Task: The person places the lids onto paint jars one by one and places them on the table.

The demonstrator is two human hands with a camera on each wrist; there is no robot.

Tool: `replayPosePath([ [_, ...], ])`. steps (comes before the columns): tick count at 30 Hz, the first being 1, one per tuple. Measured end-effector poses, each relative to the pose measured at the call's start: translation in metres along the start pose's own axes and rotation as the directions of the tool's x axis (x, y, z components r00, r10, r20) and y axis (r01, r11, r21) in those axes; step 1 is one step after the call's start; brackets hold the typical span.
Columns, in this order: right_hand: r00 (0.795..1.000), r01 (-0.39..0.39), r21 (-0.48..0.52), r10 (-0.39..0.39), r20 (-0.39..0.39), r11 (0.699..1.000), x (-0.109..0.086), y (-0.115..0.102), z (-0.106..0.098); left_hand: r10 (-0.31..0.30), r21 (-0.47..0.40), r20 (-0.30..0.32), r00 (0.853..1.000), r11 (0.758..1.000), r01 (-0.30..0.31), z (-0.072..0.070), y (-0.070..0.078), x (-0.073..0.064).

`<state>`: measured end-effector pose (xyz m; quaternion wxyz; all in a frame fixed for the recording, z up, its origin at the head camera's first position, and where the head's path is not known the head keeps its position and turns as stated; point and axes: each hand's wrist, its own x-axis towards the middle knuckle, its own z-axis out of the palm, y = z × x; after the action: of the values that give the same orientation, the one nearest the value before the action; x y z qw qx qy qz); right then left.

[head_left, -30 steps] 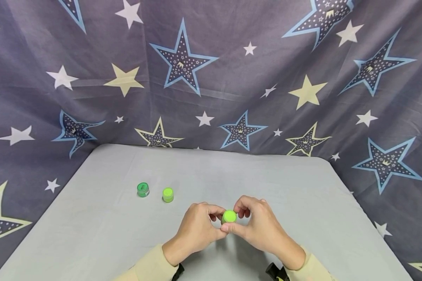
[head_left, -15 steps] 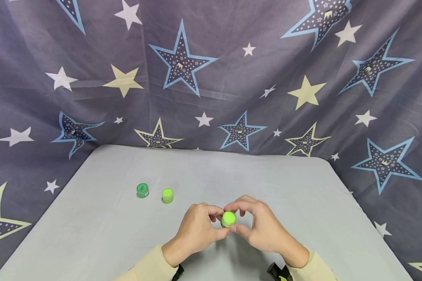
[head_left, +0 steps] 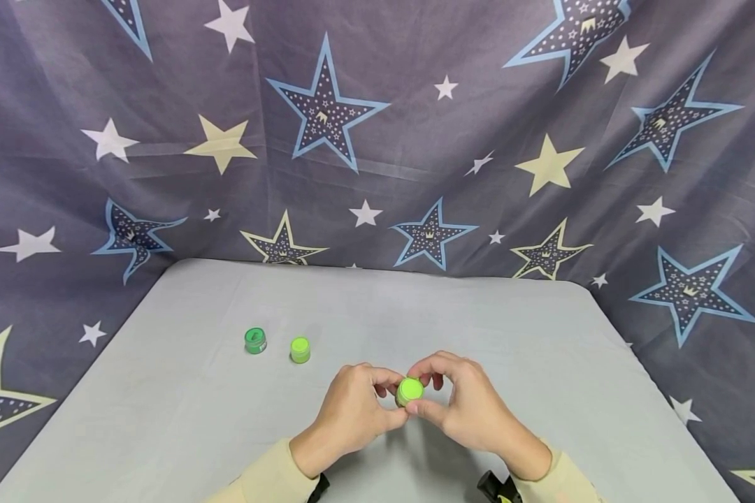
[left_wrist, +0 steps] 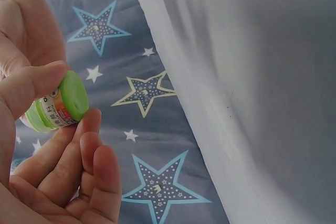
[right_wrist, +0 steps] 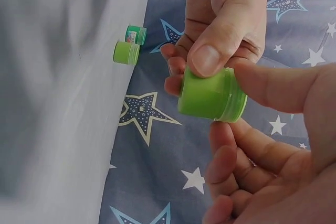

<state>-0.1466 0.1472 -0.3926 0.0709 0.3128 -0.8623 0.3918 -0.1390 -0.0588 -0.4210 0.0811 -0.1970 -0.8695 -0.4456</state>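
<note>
A small light green jar (head_left: 410,391) with a clear-edged lid is held between both hands, raised off the table in front of the person. My left hand (head_left: 354,407) pinches its body between thumb and fingers. From the other side, the thumb and fingertips of my right hand (head_left: 468,406) grip the lid end (right_wrist: 237,98). A printed label (left_wrist: 56,107) shows on the jar's side in the left wrist view. Farther back on the left stand a second light green jar (head_left: 300,351) and a dark green jar (head_left: 255,341), both upright and apart from the hands.
A pale grey cloth covers the table (head_left: 509,328). Behind it and along its sides hangs a dark purple-grey curtain (head_left: 377,175) printed with stars. Black wrist gear (head_left: 495,485) shows by the right sleeve.
The right thumb and fingers have shifted their hold around the jar's lid. The left hand keeps its pinch almost unmoved. Both jars on the table stay in place.
</note>
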Motion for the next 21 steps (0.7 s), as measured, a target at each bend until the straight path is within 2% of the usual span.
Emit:
replayPosePath([
  [14, 0.995, -0.085, -0.059, 0.082, -0.05, 0.995, -0.0008, -0.0014, 0.0035, -0.002, -0.003, -0.004, 1.0, 1.0, 0.002, -0.0006, 0.0013, -0.0006],
  [21, 0.996, -0.08, -0.068, 0.077, -0.046, 0.994, -0.0012, -0.0004, 0.003, 0.002, -0.004, -0.003, 1.0, 1.0, -0.002, -0.0004, 0.0009, -0.0007],
])
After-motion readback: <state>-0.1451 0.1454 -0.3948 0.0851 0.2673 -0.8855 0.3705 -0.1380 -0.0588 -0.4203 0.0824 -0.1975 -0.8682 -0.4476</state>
